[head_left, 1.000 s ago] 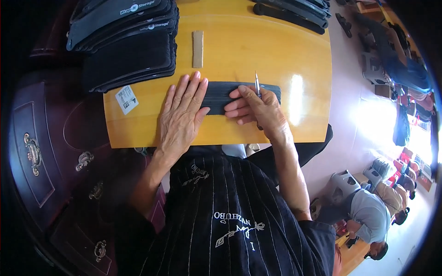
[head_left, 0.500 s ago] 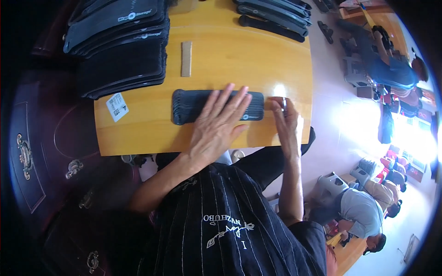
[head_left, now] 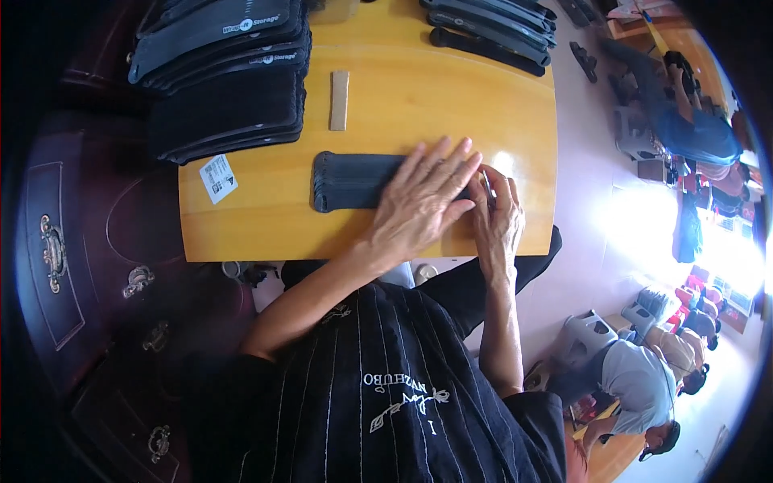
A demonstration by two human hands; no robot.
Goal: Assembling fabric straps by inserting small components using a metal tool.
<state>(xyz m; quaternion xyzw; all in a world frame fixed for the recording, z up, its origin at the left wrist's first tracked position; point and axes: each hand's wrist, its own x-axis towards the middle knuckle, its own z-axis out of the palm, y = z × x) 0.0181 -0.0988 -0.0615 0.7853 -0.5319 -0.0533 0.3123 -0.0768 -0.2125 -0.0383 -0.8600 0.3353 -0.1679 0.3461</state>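
Note:
A small pile of dark grey fabric straps (head_left: 354, 182) with rounded ends lies crosswise on the wooden table in front of me. My left hand (head_left: 420, 200) rests flat over the pile's right half, fingers stretched out toward the upper right. At the right end of the pile, my right hand (head_left: 498, 216) has its thumb and fingers pinched together, close beside the left fingertips. Something thin and shiny shows at those right fingers; whether it is a ring or a held piece, I cannot make out. The pile's right end is mostly covered by both hands.
Tall stacks of black straps (head_left: 229, 113) stand at the table's (head_left: 435, 97) far left, with more straps (head_left: 491, 36) at the far right. A brown strip (head_left: 339, 101) and a white label (head_left: 218, 179) lie between. Dark drawers (head_left: 64, 241) stand left; co-workers sit right.
My left hand has slid right along the pile, uncovering its left half and covering the right end. My right hand's fingers have come in against that end. The view has shifted slightly.

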